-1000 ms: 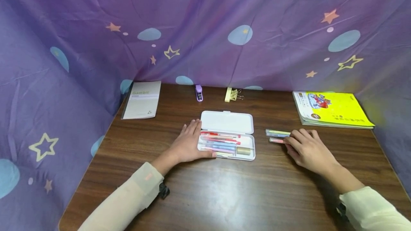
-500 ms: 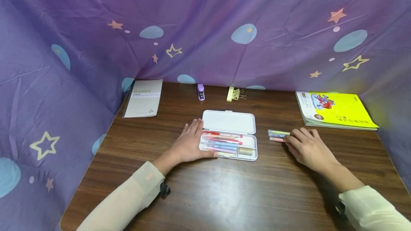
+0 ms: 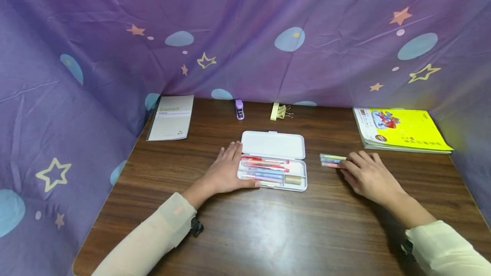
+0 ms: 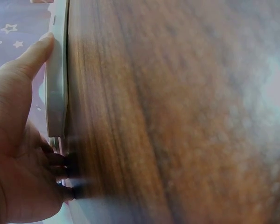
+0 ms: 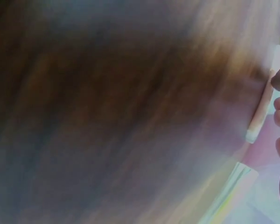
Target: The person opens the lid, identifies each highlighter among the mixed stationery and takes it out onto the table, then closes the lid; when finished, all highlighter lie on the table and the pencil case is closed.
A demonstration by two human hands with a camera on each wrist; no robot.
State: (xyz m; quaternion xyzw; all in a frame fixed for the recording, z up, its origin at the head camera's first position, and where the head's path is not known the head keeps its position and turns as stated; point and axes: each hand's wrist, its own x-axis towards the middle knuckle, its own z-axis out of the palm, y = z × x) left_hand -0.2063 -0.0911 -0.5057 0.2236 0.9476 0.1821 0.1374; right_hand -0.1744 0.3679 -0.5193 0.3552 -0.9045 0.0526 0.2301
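A white pencil case (image 3: pixel 273 145) lies open on the table, with several pens (image 3: pixel 264 169) and a tan block (image 3: pixel 293 179) in its tray. My left hand (image 3: pixel 224 174) rests at the case's left end, fingers spread and straight, thumb against the front edge. In the left wrist view that thumb (image 4: pixel 39 49) touches the case's side wall (image 4: pixel 57 88). To the right of the case, my right hand (image 3: pixel 368 177) pinches a small bunch of slim pens (image 3: pixel 330 160), yellow, blue and red, lying on the table. Their right ends are hidden under the fingers.
A pale notebook (image 3: pixel 171 118) lies at the back left. A purple stapler (image 3: pixel 239 110) and a pale yellow block with binder clips (image 3: pixel 283 112) stand along the back. Yellow-covered books (image 3: pixel 406 129) lie at the back right. A purple curtain (image 3: pixel 238 20) encloses the table.
The red pen, a little apart from the others before, now lies close against them under my right fingers. My left hand stays at the case. The head view has shifted slightly.
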